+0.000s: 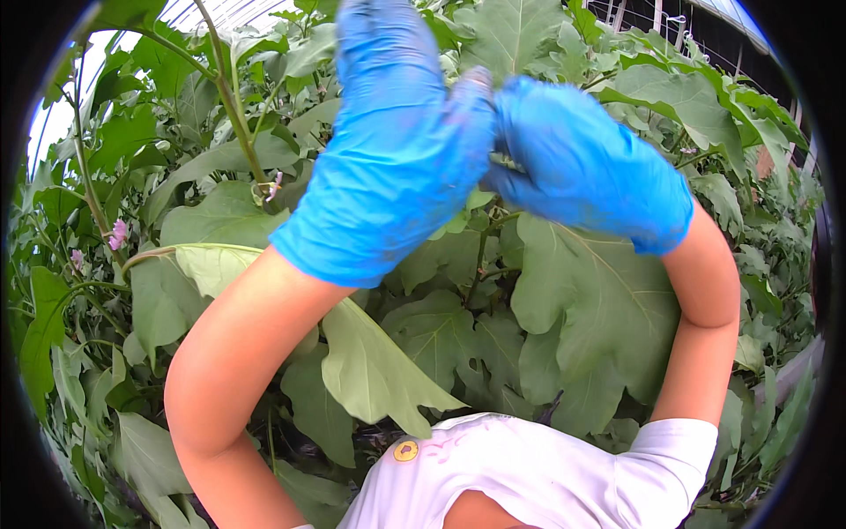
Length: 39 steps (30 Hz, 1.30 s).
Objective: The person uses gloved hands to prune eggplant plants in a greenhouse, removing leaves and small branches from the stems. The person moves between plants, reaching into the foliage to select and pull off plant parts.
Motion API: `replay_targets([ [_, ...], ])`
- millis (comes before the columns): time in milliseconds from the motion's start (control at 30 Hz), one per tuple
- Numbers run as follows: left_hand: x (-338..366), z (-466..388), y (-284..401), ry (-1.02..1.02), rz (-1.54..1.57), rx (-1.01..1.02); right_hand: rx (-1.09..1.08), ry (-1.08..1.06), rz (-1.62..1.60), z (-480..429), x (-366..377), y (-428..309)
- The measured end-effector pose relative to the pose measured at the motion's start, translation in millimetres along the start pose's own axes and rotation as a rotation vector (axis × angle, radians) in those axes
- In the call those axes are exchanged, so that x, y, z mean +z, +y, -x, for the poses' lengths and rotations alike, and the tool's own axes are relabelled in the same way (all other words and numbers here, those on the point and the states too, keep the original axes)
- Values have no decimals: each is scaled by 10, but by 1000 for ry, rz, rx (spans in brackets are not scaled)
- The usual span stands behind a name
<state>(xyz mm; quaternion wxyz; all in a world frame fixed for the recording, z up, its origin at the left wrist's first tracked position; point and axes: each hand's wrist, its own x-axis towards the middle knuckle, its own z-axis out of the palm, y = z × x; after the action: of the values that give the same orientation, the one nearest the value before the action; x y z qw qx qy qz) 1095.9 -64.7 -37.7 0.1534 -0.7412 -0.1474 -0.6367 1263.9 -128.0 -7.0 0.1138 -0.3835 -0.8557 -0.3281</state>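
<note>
Both my hands wear blue disposable gloves with dark smudges and are raised among what look like eggplant plants. My left hand (396, 139) points upward, its fingers running to the top edge and its thumb side facing my right hand. My right hand (575, 159) has curled fingers that come up against the left thumb, slightly blurred. A bit of pale green shows between the right fingers, but what it is cannot be made out. Below the right hand hangs a broad lobed leaf (601, 297). A green stem (234, 112) rises left of my left hand.
Dense foliage surrounds me, with pink-purple flowers (118, 235) at the left. A pale upturned leaf (377, 364) lies across in front of my shirt (522, 456). A second stem (92, 192) stands at far left. Greenhouse framing (674, 30) shows at the upper right.
</note>
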Motion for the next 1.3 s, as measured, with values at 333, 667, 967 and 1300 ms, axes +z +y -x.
replay_targets([
  [333,938,1099,-2,-1348,-23,-651,9,-362,-173,1760,1197,-276],
  [667,1856,1847,-350,-817,349,-1581,124,-173,-319,2329,2012,-684],
  [967,2070,1816,-347,-818,-113,-1357,119,-169,-423,2428,2144,-762],
  [1300,2063,2124,-379,-254,479,-1626,151,-176,-409,2459,2248,-807],
])
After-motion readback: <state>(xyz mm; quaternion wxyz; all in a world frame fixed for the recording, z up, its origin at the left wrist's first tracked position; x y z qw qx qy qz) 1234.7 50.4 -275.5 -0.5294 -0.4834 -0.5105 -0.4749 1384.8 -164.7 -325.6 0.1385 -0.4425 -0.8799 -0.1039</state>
